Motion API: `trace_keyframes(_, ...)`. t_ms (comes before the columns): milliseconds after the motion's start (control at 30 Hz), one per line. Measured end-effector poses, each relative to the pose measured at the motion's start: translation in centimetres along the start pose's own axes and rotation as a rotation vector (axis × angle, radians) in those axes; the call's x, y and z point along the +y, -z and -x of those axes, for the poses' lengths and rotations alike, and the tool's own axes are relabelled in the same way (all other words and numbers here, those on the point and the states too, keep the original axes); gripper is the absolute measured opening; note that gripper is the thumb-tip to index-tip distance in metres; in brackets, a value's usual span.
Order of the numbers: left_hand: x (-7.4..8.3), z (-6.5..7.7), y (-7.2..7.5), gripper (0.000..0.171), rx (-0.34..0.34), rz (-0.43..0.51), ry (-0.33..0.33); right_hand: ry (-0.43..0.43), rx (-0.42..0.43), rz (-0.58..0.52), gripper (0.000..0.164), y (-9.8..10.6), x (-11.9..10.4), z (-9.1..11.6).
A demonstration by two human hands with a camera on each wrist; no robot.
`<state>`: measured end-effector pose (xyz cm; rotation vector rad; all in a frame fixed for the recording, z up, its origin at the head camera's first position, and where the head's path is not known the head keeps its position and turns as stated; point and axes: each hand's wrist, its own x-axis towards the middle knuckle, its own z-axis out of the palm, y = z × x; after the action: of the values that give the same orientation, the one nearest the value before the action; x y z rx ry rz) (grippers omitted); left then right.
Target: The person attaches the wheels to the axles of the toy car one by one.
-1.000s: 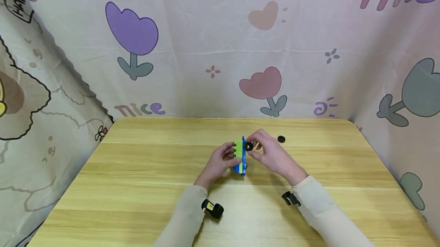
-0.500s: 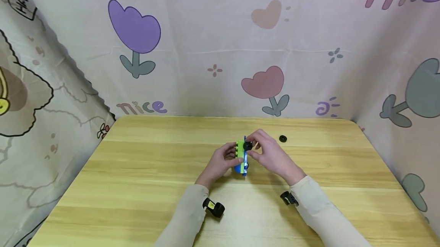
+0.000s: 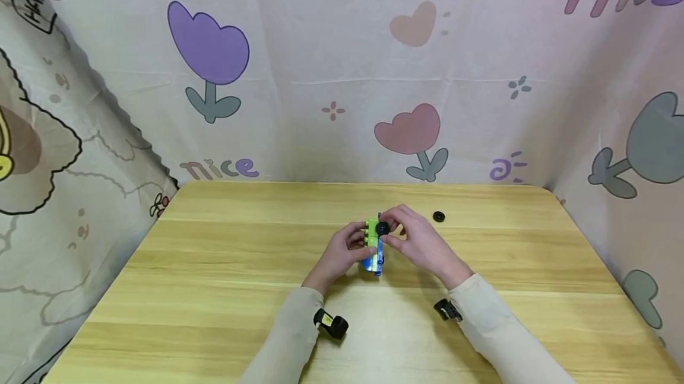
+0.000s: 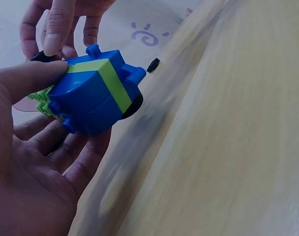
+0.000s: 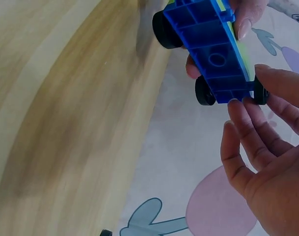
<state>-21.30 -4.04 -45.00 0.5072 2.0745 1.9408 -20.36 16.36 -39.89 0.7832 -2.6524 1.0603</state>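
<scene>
My left hand grips a blue and lime green toy car by its body, thumb on one side and fingers on the other. The car is held on its side, with its ribbed blue underside facing the right wrist camera. My right hand pinches a black toy wheel against the chassis, at one end of the car. How deep the wheel sits on its axle cannot be told. Two more black wheels are on the chassis's opposite side.
A loose black wheel lies on the wooden table, beyond and right of my right hand. Behind the table's back edge hangs a printed cloth. Both wrists carry small black cameras.
My right hand has moved slightly left, bringing the pinched wheel from beside the car up against its side. The left hand keeps its hold, nearly still.
</scene>
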Motion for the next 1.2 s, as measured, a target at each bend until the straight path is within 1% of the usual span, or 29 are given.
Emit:
trace_keyframes(67, -0.9, -0.3, 0.1, 0.059, -0.002, -0.004, -0.002, -0.007, -0.006, -0.007, 0.032, 0.0, 0.0, 0.0)
trace_keyframes(167, -0.8, -0.3, 0.0, 0.061, -0.009, -0.009, -0.017, -0.014, -0.013, -0.014, 0.033, -0.1, 0.0, 0.0)
trace_keyframes(267, 0.3, 0.2, 0.0, 0.058, -0.021, 0.019, -0.024, -0.023, -0.021, -0.015, 0.033, -0.2, 0.0, -0.1)
trace_keyframes(400, 2.0, 0.9, -0.2, 0.050, -0.012, 0.034, 0.005, -0.032, -0.032, -0.010, 0.034, -0.3, -0.1, -0.2)
trace_keyframes(500, 2.4, 0.9, -0.3, 0.049, 0.008, 0.006, 0.020, -0.028, -0.041, -0.006, 0.034, -0.4, -0.2, -0.1)
trace_keyframes(567, 2.3, 0.9, -0.4, 0.048, 0.016, -0.011, 0.024, -0.023, -0.048, -0.003, 0.034, -0.4, -0.2, 0.0)
trace_keyframes(733, 0.2, 0.0, -0.4, 0.048, 0.021, 0.000, 0.028, -0.004, -0.043, -0.020, 0.032, -0.5, 0.0, 0.3)
trace_keyframes(833, -0.9, -0.2, -0.3, 0.048, 0.036, 0.000, 0.028, 0.002, -0.041, -0.048, 0.026, -0.7, 0.2, 0.4)
trace_keyframes(967, -1.2, -0.2, -0.3, 0.051, 0.044, -0.010, 0.026, -0.008, -0.020, -0.063, 0.020, -0.9, 0.4, 0.5)
trace_keyframes(1067, -1.1, -0.2, -0.3, 0.053, 0.054, -0.019, 0.034, -0.027, -0.007, -0.059, 0.020, -1.0, 0.4, 0.4)
trace_keyframes(1200, -1.0, -0.4, -0.4, 0.053, 0.067, -0.046, 0.031, -0.079, 0.002, -0.077, 0.021, -1.0, 0.2, 0.3)
